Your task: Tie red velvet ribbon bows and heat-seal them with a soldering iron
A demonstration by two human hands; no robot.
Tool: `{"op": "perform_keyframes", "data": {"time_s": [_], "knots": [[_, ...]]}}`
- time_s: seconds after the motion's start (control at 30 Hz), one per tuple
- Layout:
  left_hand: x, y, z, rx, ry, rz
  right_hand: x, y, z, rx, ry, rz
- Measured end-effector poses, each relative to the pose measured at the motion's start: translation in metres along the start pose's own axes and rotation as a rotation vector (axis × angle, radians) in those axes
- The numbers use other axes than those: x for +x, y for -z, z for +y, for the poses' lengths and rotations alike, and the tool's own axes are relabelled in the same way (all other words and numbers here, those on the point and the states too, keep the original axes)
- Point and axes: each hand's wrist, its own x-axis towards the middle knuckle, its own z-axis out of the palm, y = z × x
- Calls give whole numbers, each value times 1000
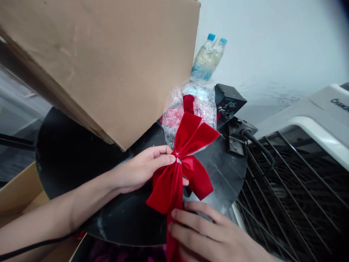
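Note:
A red velvet ribbon bow is held above the round black table, its loops fanned out around a gathered centre. My left hand pinches that centre, thumb on top and a fingertip showing behind the bow. One long red tail hangs down toward the bottom edge. Against this tail rest the fingers of my right hand, spread and slightly bent; whether they grip it I cannot make out. Behind the bow lies a clear plastic bag with red and pink material inside.
A large cardboard box stands on the black table. Two bottles are by the wall. A black box with a dial sits near a cable, beside a wire-grilled appliance. An open carton is lower left.

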Motion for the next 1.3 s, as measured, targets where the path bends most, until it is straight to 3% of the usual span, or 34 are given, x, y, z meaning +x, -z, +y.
{"op": "perform_keyframes", "data": {"time_s": [0.07, 0.13, 0.2, 0.27, 0.3, 0.4, 0.53, 0.7, 1.0, 1.13, 1.3], "knots": [[-1, 0, -1, -20, 20, -22, -4, 8, 3, 205, 35, -177], [-1, 1, -1, -14, 11, -57, -9, 15, 10, 478, 57, -164], [-2, 3, -1, 16, -14, -79, -15, 17, 17, 588, -97, 159], [-2, 5, -2, 37, -42, -71, -18, 12, 22, 497, -325, 503], [-2, 6, -2, 37, -50, -65, -18, 9, 23, 449, -399, 563], [0, 8, -3, 12, -61, -55, -13, -4, 25, 447, -454, 477], [1, 9, -4, 39, -65, -77, 2, -17, 29, 229, -556, 618], [1, 9, -6, 96, -51, -89, 21, -20, 37, -10, -471, 685], [1, 8, -6, 83, -4, -90, 22, -23, 38, -139, -364, 534], [2, 8, -7, 103, 8, -87, 22, -24, 37, -97, -376, 546], [-1, 7, -8, 177, 10, -68, 29, -22, 35, 115, -535, 496]]}}
